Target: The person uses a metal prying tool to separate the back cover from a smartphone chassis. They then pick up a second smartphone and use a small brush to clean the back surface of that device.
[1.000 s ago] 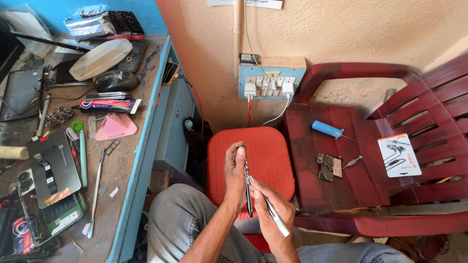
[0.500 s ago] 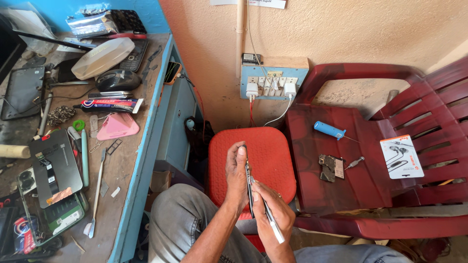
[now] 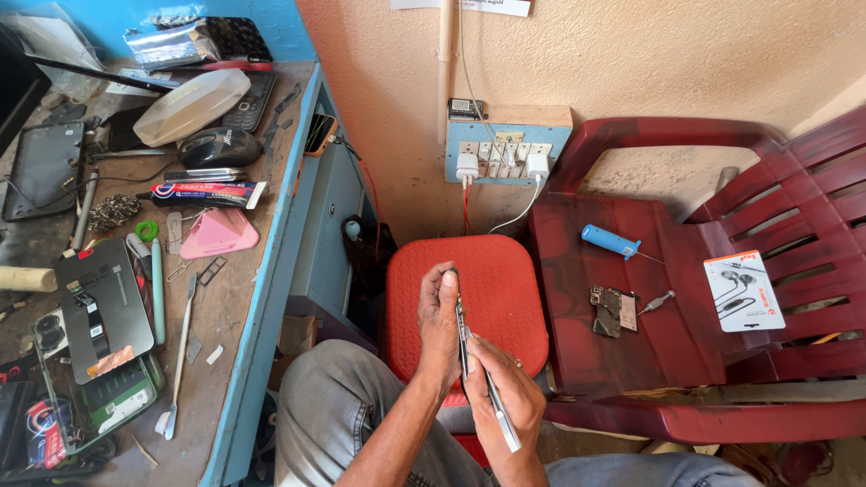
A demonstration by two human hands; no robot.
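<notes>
My left hand (image 3: 439, 325) grips a thin dark phone (image 3: 462, 320) held on edge, thumb up along its side. My right hand (image 3: 503, 397) pinches a slim metal tool (image 3: 499, 410) whose tip lies against the phone's edge. Both hands hover over my lap, in front of a red plastic stool (image 3: 492, 280).
A dark red plastic chair (image 3: 686, 361) at right holds a blue-handled screwdriver (image 3: 612, 241), small phone parts (image 3: 613, 309) and an earphone package (image 3: 743, 290). A cluttered workbench (image 3: 234, 307) at left carries opened phones, a pink pick (image 3: 216, 233), a tube and tools. A wall socket board (image 3: 505, 153) holds chargers.
My hands and the phone have barely shifted; the tool stays against the phone's edge.
</notes>
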